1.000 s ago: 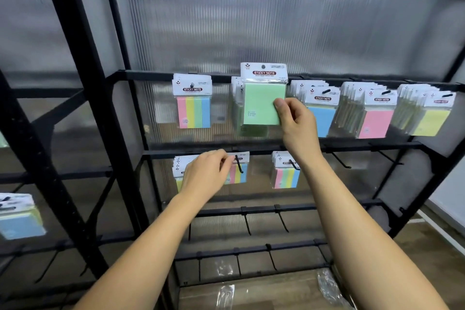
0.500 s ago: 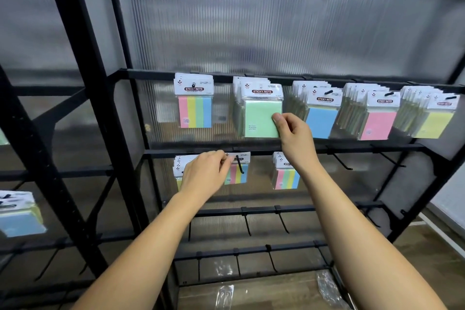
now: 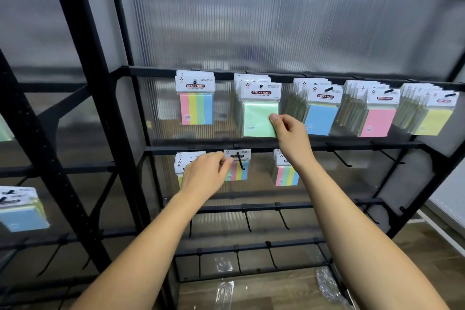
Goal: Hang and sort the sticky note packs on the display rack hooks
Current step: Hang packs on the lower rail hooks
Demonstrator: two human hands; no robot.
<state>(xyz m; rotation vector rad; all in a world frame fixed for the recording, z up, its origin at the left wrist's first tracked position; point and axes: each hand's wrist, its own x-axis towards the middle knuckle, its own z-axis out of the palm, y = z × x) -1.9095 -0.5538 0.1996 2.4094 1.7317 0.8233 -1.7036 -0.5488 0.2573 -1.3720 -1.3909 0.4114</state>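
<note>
Across the black display rack [image 3: 85, 98], the top rail carries packs sorted by colour, and the green sticky note pack [image 3: 259, 118] hangs at the front of its hook, between the striped pack [image 3: 196, 103] and the blue pack [image 3: 320, 118]. On the rail below, the left hand [image 3: 205, 176] has its fingers curled at another striped pack [image 3: 239, 168]. The right hand [image 3: 289, 133] pinches the green pack's lower right corner. Judging by the card sitting on the hook [image 3: 261, 86], letting go gently and squaring it flush would finish this well.
</note>
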